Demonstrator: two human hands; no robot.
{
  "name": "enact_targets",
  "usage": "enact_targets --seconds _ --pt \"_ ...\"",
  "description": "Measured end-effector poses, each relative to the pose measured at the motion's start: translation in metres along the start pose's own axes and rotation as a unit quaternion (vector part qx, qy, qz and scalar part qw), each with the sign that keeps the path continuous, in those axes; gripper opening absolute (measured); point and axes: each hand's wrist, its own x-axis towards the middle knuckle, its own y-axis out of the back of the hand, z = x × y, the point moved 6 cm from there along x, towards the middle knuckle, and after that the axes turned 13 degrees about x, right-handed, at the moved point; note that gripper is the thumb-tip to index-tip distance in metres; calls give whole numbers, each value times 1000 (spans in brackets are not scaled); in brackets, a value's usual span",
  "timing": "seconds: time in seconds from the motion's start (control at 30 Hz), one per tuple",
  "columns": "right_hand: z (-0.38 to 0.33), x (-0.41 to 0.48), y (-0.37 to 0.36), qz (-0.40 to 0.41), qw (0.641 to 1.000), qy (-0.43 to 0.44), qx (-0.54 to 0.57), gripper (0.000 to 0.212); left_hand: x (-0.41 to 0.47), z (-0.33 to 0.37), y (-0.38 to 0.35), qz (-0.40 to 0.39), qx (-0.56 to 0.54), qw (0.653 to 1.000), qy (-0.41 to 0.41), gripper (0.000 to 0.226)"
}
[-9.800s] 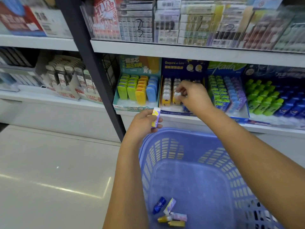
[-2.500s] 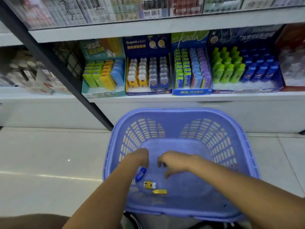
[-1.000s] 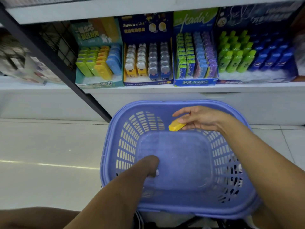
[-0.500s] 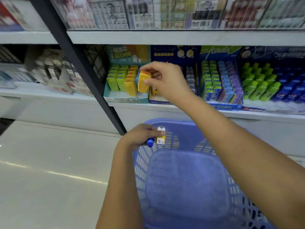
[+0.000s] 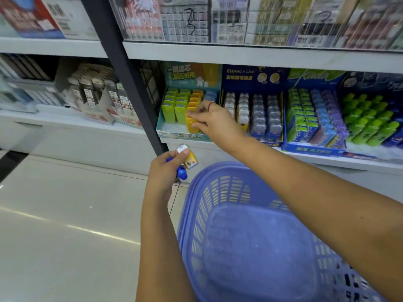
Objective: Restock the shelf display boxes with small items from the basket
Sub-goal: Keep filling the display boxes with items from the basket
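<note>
My right hand [image 5: 214, 122] reaches into the teal display box [image 5: 181, 134] on the lower shelf and pinches a yellow-orange eraser [image 5: 192, 125] at the front of the orange row. My left hand [image 5: 165, 171] hovers below the shelf edge, left of the basket, gripping a small yellow-and-white item [image 5: 189, 159] and a blue one [image 5: 182, 174]. The purple plastic basket [image 5: 218, 192] sits low on the right; the part of its floor in view shows no items.
A dark blue display box [image 5: 253, 77] with white and grey items stands right of the teal one, then boxes of green, blue and purple items [image 5: 314, 118]. A black shelf post [image 5: 124, 73] rises left of the teal box. Glossy floor [image 5: 65, 214] lies left.
My right hand has lowered the yellow-orange eraser from in front of the boxes down into the teal box's front row. My left hand still holds its two items, now lifted left of the basket.
</note>
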Motion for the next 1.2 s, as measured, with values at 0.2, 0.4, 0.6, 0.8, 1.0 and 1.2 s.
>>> enact_targets --seconds 0.2,0.4,0.6,0.8,1.0,1.2 --pt "-4 -3 -2 34 999 -4 6 33 -1 -1 0 28 -51 998 12 26" --pt "-3 0 5 21 999 24 -10 35 4 -5 2 74 -162 984 29 17" --pt "-2 -1 -3 36 998 55 -25 32 21 14 4 144 -121 980 -59 26" --pt "-1 6 -4 2 999 39 -17 31 35 17 4 135 -32 988 -70 31" --pt "11 -5 5 70 997 0 -29 35 40 17 7 114 -23 990 -83 31" --pt "9 7 2 5 995 33 -97 18 39 21 5 106 -15 990 -93 25"
